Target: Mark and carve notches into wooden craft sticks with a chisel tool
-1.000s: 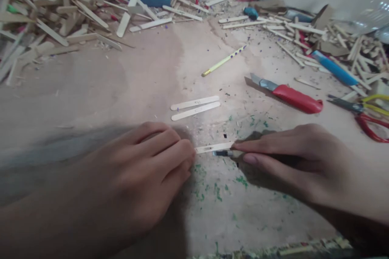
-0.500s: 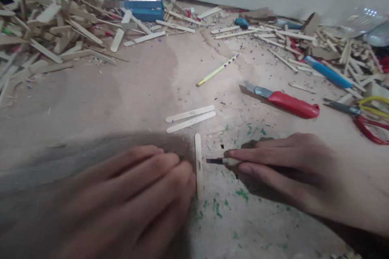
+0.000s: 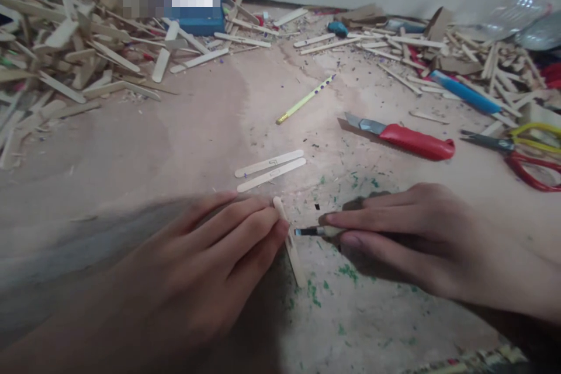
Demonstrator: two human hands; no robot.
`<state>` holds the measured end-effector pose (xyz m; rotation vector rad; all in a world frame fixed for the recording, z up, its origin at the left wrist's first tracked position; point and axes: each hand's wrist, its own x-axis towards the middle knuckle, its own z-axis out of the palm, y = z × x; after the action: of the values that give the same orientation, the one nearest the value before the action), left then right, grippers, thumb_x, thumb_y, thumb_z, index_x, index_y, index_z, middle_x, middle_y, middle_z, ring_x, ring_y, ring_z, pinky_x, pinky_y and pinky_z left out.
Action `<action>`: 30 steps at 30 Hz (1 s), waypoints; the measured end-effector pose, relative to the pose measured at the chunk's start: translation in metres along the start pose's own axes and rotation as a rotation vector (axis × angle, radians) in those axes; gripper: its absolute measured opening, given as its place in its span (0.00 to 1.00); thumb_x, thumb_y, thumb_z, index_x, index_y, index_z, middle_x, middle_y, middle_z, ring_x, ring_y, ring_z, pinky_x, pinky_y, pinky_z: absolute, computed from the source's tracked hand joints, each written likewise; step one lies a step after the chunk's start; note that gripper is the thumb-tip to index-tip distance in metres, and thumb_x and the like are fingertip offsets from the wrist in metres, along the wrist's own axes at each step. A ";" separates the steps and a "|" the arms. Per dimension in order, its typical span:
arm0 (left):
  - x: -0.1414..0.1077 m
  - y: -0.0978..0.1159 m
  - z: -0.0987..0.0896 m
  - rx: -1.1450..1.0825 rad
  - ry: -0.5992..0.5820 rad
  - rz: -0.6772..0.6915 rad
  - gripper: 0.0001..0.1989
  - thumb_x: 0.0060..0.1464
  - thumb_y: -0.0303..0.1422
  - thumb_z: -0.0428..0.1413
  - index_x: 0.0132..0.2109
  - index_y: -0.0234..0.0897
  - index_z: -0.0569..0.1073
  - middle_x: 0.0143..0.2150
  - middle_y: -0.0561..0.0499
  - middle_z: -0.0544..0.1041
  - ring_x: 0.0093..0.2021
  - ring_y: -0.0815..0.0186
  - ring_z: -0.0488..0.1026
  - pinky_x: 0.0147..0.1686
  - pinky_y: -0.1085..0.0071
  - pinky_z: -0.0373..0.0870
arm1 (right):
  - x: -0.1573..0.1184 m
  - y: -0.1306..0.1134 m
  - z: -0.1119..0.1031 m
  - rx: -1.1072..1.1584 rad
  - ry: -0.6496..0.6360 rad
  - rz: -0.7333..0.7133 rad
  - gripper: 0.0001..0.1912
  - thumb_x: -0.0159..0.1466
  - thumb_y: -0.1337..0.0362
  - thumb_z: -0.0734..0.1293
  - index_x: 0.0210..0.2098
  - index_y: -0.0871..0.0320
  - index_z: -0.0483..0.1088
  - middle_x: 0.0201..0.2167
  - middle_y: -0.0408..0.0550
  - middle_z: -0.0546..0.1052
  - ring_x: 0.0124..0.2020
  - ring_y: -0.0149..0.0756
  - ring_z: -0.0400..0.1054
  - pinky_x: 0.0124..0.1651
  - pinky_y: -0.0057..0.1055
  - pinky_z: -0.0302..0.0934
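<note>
A wooden craft stick (image 3: 296, 266) lies tilted on the table, a small dark mark near its middle. My left hand (image 3: 223, 257) has its fingers pressed together, and its fingertips are on the stick's upper half. What the thumb does is hidden. In my right hand (image 3: 407, 234) a small flat-bladed chisel (image 3: 310, 232) is pinched by its pale handle. Its blade points left, close beside the stick; whether it touches cannot be made out. Just beyond, two more craft sticks (image 3: 269, 165) with drawn outlines lie side by side.
A yellow pencil (image 3: 305, 99), a red utility knife (image 3: 416, 141) and scissors (image 3: 512, 145) lie farther out. Heaps of craft sticks (image 3: 65, 64) line the back left and right. A blue box (image 3: 199, 22) stands at the back. Green flecks (image 3: 348, 272) dot the table.
My left fingers have come onto the craft stick, which has turned from upright in view to slanted, its near end swung right. My right hand keeps the chisel almost in place.
</note>
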<state>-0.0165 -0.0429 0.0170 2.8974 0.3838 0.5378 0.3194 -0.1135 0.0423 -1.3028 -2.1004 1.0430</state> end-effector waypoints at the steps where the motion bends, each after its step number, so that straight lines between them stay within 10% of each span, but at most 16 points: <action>1: 0.000 0.000 0.000 0.022 -0.006 0.003 0.24 0.87 0.20 0.45 0.72 0.29 0.82 0.68 0.42 0.88 0.71 0.52 0.84 0.86 0.54 0.72 | 0.000 0.000 0.000 -0.004 -0.003 -0.005 0.16 0.89 0.67 0.71 0.66 0.55 0.91 0.39 0.45 0.92 0.34 0.30 0.85 0.41 0.26 0.76; 4: -0.001 0.000 -0.002 0.075 0.016 0.004 0.23 0.85 0.17 0.48 0.74 0.27 0.81 0.76 0.43 0.85 0.78 0.56 0.81 0.93 0.59 0.59 | 0.001 0.000 -0.002 -0.001 0.006 -0.020 0.16 0.89 0.68 0.71 0.67 0.55 0.91 0.39 0.45 0.92 0.33 0.30 0.85 0.40 0.26 0.75; 14: -0.003 0.003 -0.001 0.000 -0.020 0.034 0.24 0.84 0.18 0.48 0.75 0.27 0.80 0.73 0.41 0.88 0.78 0.55 0.82 0.91 0.56 0.68 | 0.007 -0.003 -0.011 -0.013 -0.072 -0.080 0.14 0.88 0.68 0.72 0.64 0.57 0.92 0.39 0.46 0.91 0.33 0.30 0.85 0.38 0.23 0.74; 23: 0.015 0.013 0.002 -0.111 0.008 -0.039 0.19 0.87 0.44 0.61 0.74 0.47 0.85 0.72 0.42 0.88 0.80 0.45 0.81 0.84 0.40 0.81 | 0.008 -0.002 -0.011 -0.040 -0.092 -0.096 0.15 0.88 0.68 0.72 0.66 0.56 0.92 0.39 0.47 0.91 0.34 0.33 0.86 0.39 0.26 0.76; 30: 0.005 0.006 -0.005 -0.072 -0.019 0.004 0.18 0.86 0.30 0.57 0.71 0.40 0.87 0.70 0.42 0.89 0.75 0.49 0.84 0.85 0.47 0.80 | 0.007 -0.001 -0.015 -0.092 -0.145 -0.057 0.17 0.89 0.66 0.71 0.68 0.54 0.92 0.46 0.52 0.95 0.38 0.40 0.90 0.38 0.31 0.80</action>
<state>-0.0124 -0.0467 0.0246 2.8327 0.3489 0.5133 0.3260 -0.1017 0.0524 -1.2348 -2.3046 1.0565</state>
